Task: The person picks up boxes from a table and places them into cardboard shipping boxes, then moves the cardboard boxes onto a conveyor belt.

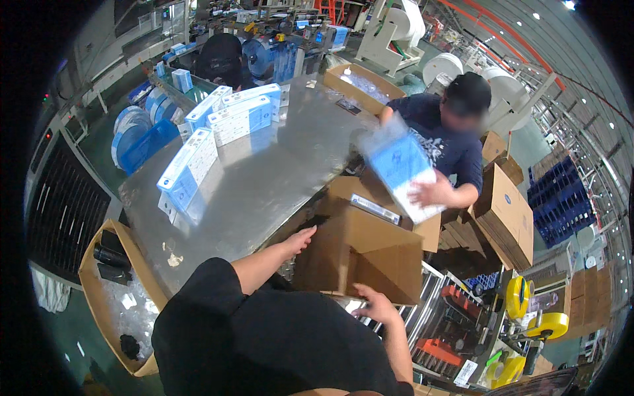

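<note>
So both hands were flat and open on the carton, gripping nothing: left hand pressed on its far top edge, right hand on the near bottom corner, probably steadying it against the steel table. Across it, a co-worker's hand held a blue pack above the open flaps.

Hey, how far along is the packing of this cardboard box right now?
Done: the cardboard carton stands set up at the steel table's edge. In hand: the left hand and right hand touch the carton's sides, while a co-worker's hand lowers a blue and white bagged bundle over it. Left: blue and white boxes wait on the table, and the carton's flaps are unsealed.
</note>
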`<state>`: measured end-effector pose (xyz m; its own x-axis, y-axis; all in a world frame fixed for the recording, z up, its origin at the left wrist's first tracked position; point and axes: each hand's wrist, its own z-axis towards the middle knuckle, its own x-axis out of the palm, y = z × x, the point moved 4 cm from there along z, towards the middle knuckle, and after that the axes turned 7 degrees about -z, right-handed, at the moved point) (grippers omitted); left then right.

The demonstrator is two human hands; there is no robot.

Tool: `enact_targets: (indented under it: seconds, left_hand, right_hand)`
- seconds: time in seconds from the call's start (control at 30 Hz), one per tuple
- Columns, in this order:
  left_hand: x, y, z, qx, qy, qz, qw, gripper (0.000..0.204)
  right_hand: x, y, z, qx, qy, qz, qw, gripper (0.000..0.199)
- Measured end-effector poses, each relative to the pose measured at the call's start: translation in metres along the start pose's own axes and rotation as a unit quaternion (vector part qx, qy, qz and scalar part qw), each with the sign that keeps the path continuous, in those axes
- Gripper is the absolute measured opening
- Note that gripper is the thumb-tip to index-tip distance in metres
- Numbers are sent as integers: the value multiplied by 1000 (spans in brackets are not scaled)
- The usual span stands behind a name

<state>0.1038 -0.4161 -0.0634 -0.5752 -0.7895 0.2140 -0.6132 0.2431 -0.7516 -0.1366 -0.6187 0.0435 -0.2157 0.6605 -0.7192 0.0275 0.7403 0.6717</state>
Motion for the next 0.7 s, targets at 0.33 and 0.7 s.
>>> enact_targets:
  seconds: [0.33, 0.7]
  left_hand:
    - [-30, -20, 15, 179, -224, 304, 909, 56]
    - [-206, -90, -49, 297, -342, 459, 764, 75]
  right_hand:
    - [101, -15, 9, 28, 21, -328, 944, 30]
    - [80, 51, 86, 41, -11, -36, 998, 46]
